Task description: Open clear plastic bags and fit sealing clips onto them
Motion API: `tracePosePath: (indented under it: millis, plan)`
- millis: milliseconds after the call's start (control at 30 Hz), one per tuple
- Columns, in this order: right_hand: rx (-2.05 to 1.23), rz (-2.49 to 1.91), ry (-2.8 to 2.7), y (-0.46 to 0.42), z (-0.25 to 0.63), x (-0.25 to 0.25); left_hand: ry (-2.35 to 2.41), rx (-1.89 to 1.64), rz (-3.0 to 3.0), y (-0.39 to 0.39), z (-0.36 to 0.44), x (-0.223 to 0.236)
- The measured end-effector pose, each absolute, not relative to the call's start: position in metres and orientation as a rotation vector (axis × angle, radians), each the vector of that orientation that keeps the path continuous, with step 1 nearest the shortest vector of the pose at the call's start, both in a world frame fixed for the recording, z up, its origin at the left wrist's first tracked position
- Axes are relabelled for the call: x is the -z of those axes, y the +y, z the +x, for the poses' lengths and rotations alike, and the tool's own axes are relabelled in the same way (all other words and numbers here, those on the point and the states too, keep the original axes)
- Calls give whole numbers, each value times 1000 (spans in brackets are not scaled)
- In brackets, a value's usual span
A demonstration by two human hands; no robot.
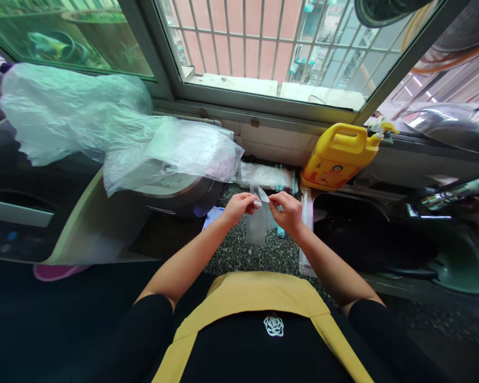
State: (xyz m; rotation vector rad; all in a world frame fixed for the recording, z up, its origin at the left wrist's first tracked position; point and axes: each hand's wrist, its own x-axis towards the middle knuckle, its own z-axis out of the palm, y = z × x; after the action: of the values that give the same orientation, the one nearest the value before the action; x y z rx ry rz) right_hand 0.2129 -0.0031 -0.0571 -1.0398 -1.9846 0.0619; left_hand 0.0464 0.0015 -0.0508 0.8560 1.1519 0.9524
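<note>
A small clear plastic bag [257, 226] hangs over the speckled counter, its upper edge between my two hands. My left hand [241, 206] pinches one side of the bag's edge between thumb and fingers. On the other side, my right hand [286, 211] is closed on the same edge in a pinch. Just behind the hands, a pack of clear plastic [263, 174] lies against the wall. Pale blue strips [280, 232] show on the counter beside my right hand, partly covered by it. Part of a light blue-white flat item [213, 217] rests left of my left wrist.
A yellow jug [335, 159] stands at the back right by the sink [463, 266], which holds a black pan [375, 244]. At left, a rounded dark appliance [183, 194] sits under crumpled plastic bags [175, 146]. A barred window [243, 42] runs behind the counter [243, 255].
</note>
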Motion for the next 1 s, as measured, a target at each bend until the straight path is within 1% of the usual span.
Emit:
tracePosePath:
  millis: [167, 267, 333, 467, 533, 667, 800, 1000]
  plan:
    - [1, -1062, -2045, -6, 210, 60, 1148, -924, 847, 0, 50, 49]
    - [-17, -1069, -2030, -6, 212, 61, 1157, -922, 858, 2, 48, 54]
    - [-64, -1084, -1995, -4, 215, 60, 1221, -983, 925, 5, 42, 62]
    - [-147, -1078, -1990, -2, 223, 56, 1502, -1177, 1170, 19, 22, 85]
    - [-160, -1071, -1999, -1, 225, 55, 1559, -1152, 1304, 25, 15, 93]
    - [-159, -1062, -1990, -1, 226, 56, 1555, -962, 1432, 33, 14, 99]
    - [-173, -1063, -1959, -4, 228, 60, 1542, -872, 1305, 38, 23, 96]
    - [-189, -1100, -1935, -16, 232, 77, 1286, -1021, 807, 39, 28, 84]
